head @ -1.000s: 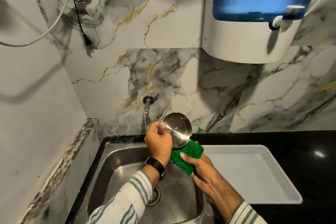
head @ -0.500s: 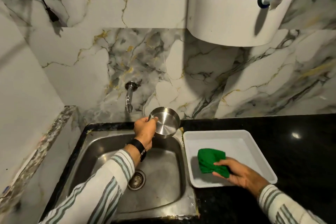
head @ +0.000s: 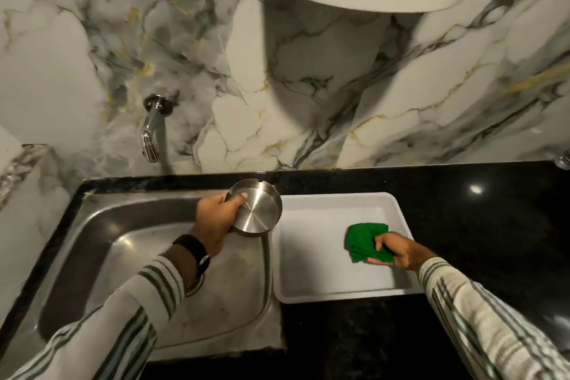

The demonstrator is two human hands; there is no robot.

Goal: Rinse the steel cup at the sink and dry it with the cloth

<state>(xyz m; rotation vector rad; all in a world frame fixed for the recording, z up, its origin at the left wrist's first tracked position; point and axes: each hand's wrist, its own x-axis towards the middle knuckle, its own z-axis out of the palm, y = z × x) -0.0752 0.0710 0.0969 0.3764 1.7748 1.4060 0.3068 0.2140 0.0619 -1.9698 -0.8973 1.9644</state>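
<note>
Late stage, by appearance — left hand (head: 216, 222) grips the steel cup (head: 256, 210) over the sink (head: 123, 225) edge, right hand (head: 394, 250) clutches the green cloth (head: 364, 241) in the white tray (head: 339, 293) — tap (head: 151, 133) dry, only setting-down seemingly left.

Dim, motion-blurred, edges warped; glare spot on black counter (head: 476, 189).

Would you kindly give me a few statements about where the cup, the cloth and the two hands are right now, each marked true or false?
1. The left hand holds the steel cup by its rim. True.
2. The cup is in the white tray. False: it is held over the sink's right edge.
3. The right hand grips the green cloth over the tray. True.
4. The cloth touches the cup. False: they are apart.
5. Water runs from the tap. False: no stream shows.
</note>
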